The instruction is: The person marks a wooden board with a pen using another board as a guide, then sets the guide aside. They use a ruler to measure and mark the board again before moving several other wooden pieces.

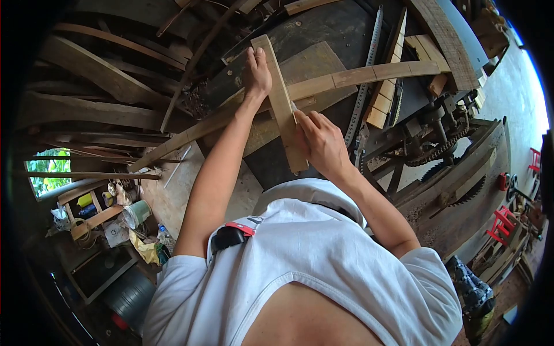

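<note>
A straight wooden board (278, 86) lies crosswise over a long curved wooden strip (358, 75) that has several dark lines drawn across it. My left hand (258, 75) grips the board's left edge near its far end, fingers closed against it. Beside the board's right edge, my right hand (323, 141) is closed in a pinch. A thin pale tip, like that of a pencil (294, 106), sticks out from its fingers where board and strip cross. Most of that tool is hidden by the hand. A flat wooden panel (323, 55) lies under the strip.
On the dark bench top lie a metal ruler (365, 81) and a marked wedge-shaped wood piece (388, 86). A toothed saw blade (461, 193) and chain gear (441, 144) stand at right. Curved timbers (104, 109) are stacked at left; a bucket (137, 213) sits below.
</note>
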`<state>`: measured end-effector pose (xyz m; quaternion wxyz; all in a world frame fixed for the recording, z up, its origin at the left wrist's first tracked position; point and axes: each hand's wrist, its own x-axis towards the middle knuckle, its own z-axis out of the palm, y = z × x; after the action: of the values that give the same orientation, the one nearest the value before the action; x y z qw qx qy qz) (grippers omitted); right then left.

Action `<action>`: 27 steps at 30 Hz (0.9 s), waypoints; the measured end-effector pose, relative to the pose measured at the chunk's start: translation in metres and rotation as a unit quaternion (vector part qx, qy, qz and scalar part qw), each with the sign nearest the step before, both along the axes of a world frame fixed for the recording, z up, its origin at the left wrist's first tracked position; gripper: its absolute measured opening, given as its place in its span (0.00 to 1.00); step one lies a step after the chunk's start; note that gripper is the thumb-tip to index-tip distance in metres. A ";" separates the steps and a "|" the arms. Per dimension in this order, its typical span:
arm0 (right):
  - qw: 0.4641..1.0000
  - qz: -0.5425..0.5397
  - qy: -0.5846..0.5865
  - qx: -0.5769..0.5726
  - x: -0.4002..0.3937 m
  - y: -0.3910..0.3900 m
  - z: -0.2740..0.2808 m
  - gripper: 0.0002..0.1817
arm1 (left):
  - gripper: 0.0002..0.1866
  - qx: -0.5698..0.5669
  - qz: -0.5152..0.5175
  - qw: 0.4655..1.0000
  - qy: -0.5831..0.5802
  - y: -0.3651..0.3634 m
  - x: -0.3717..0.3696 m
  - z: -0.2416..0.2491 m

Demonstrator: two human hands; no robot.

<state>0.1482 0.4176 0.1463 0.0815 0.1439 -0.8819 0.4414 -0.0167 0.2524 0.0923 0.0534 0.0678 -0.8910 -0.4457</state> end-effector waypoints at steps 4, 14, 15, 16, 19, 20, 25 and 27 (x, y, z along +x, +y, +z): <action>1.000 -0.013 0.008 0.002 -0.016 -0.005 -0.006 0.21 | 0.40 0.027 -0.019 0.999 0.017 -0.008 -0.012 -0.030; 0.999 0.001 0.001 0.038 -0.006 -0.001 0.003 0.18 | 0.38 0.000 0.009 1.000 0.025 -0.007 -0.014 -0.038; 0.999 -0.002 0.002 0.039 -0.011 -0.002 0.001 0.18 | 0.39 0.020 -0.014 1.000 0.002 -0.010 -0.013 -0.032; 0.999 -0.005 -0.001 0.040 -0.018 -0.005 0.001 0.18 | 0.39 0.038 -0.037 0.998 -0.020 -0.012 -0.011 -0.017; 0.999 -0.003 0.010 0.037 -0.016 -0.005 0.001 0.18 | 0.40 0.025 -0.015 0.999 -0.028 -0.010 -0.014 -0.028; 0.999 0.002 0.014 0.039 -0.009 -0.002 0.002 0.18 | 0.40 0.025 -0.013 0.999 -0.024 -0.010 -0.016 -0.030; 0.999 -0.022 -0.016 -0.044 0.013 0.025 0.016 0.15 | 0.41 0.066 -0.031 0.997 -0.014 -0.017 -0.019 -0.031; 0.997 -0.051 -0.014 -0.050 0.013 0.040 0.020 0.16 | 0.41 0.094 -0.056 0.994 -0.018 -0.021 -0.026 -0.043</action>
<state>0.1613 0.4578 0.1660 0.0987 0.0877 -0.8659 0.4824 -0.0431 0.2314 0.0497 0.0062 0.0304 -0.8483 -0.5286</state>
